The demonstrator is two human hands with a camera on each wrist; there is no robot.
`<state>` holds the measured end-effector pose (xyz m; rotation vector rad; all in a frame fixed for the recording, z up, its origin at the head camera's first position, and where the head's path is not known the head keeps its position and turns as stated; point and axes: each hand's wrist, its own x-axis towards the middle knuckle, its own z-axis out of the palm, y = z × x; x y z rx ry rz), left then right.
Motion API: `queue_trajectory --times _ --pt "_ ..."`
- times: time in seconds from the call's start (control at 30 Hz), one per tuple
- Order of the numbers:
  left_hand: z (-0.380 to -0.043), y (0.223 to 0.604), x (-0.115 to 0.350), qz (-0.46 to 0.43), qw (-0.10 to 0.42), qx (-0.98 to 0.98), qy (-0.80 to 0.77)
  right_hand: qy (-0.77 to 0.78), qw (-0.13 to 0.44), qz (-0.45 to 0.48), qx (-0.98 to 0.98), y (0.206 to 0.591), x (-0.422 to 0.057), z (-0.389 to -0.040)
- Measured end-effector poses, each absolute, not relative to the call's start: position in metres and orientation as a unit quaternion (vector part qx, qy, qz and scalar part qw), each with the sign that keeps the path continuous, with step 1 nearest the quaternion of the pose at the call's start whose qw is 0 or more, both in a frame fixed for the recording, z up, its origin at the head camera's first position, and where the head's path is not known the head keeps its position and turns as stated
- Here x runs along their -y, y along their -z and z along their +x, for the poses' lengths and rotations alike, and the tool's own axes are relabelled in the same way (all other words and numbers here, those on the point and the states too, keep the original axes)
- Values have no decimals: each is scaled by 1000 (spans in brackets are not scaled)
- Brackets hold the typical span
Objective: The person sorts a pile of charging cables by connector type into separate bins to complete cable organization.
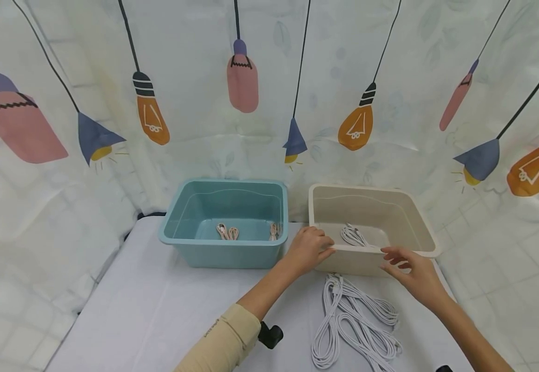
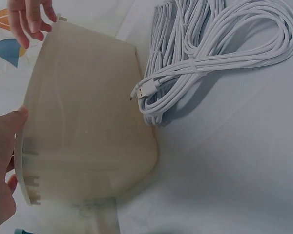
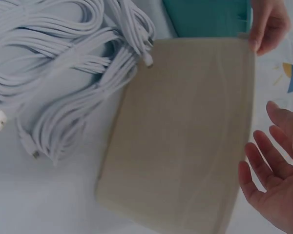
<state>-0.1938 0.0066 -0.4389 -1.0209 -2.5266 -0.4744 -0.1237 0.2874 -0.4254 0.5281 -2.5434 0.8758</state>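
Note:
A beige plastic bin [image 1: 350,263] stands at the back right of the white table. My left hand [image 1: 307,249] pinches its front rim near the left corner, thumb on the outer side and fingers over the inside. At the right part of the same rim is my right hand [image 1: 413,274], its fingers spread and loosely bent, holding nothing in the right wrist view [image 3: 278,165]. Inside the bin lies a coiled white cable [image 1: 353,235]. Several bundled white cables [image 1: 330,330] lie in front of it, one with a USB plug [image 2: 149,89] showing.
Left of the beige bin stands a teal bin [image 1: 225,254] holding small tied pinkish cables [image 1: 223,231] and another small bundle [image 1: 273,231] at its right side. Behind both bins hangs a curtain [image 1: 260,150] printed with lamps and bulbs. The white table [image 1: 144,310] extends left.

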Motion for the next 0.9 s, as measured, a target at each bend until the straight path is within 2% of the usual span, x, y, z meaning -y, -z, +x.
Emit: queue_trajectory --times 0.27,0.73,0.9 --pt "-194 440 -6 -360 189 899 165 -320 180 206 907 463 -279 -116" --pt "-193 439 -7 -357 185 901 161 -329 65 159 929 529 -279 -114" --pt "-193 438 -7 -358 185 902 157 -314 49 150 936 547 -280 -119"
